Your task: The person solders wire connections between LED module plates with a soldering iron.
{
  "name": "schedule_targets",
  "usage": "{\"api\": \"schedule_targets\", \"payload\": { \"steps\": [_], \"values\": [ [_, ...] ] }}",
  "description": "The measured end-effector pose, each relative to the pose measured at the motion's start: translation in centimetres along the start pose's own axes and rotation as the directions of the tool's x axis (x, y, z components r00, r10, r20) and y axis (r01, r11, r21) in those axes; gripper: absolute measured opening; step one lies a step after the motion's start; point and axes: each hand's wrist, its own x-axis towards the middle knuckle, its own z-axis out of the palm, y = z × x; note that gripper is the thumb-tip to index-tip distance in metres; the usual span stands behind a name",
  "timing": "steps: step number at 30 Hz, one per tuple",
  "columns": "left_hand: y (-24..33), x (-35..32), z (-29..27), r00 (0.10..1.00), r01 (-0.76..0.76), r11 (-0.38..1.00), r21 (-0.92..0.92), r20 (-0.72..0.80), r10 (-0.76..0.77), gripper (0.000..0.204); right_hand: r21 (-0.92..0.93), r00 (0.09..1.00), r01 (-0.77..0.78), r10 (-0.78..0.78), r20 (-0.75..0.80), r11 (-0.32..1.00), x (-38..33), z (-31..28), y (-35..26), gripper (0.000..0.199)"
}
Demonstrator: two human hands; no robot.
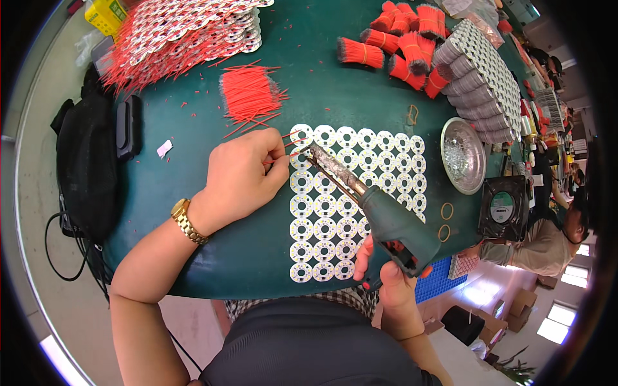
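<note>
The dark green surface (193, 193) stood crowded — red wire bundles (402, 45) and stacked boards at its far side, a loose wire pile (251, 93) nearer. Open room remained only left of the panel of round white boards (335, 212), which lay near the front edge. The left hand (241, 177) pinched a red wire (293, 154) onto the panel's top corner; the right hand (386, 276) gripped a green soldering gun (380, 219), tip beside that wire.

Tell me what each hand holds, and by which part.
The right hand grips the soldering gun by its handle. The left hand pinches a red wire near its end, between fingertips.
</note>
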Motion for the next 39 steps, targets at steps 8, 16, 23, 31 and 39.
{"api": "schedule_targets", "payload": {
  "steps": [8,16,23,31,39],
  "values": [
    [0.0,0.0,0.0,0.999,-0.053,0.998,0.021,0.005,0.053,0.009,-0.024,0.998,-0.065,0.065,0.005,0.998,-0.2,0.0,-0.6,0.068],
    [-0.2,-0.2,0.2,0.995,-0.096,0.994,0.059,-0.026,0.098,0.009,-0.070,0.999,-0.017,0.020,0.034,0.997,-0.5,-0.4,0.1,0.051],
    [-0.4,-0.1,0.6,0.993,-0.113,0.990,0.082,-0.035,0.116,0.010,-0.082,0.994,0.090,-0.084,0.074,0.993,-0.3,-0.1,0.3,0.040],
    [-0.2,-0.1,0.5,0.991,-0.120,0.989,0.083,-0.055,0.124,0.011,-0.026,0.997,0.073,-0.074,-0.033,0.997,-1.1,-0.2,0.2,0.071],
    [0.3,-0.5,0.6,0.964,-0.203,0.975,-0.085,-0.191,0.184,0.010,0.008,0.999,0.041,-0.040,-0.028,0.999,-2.1,-0.7,0.2,0.084]
  ]
}}
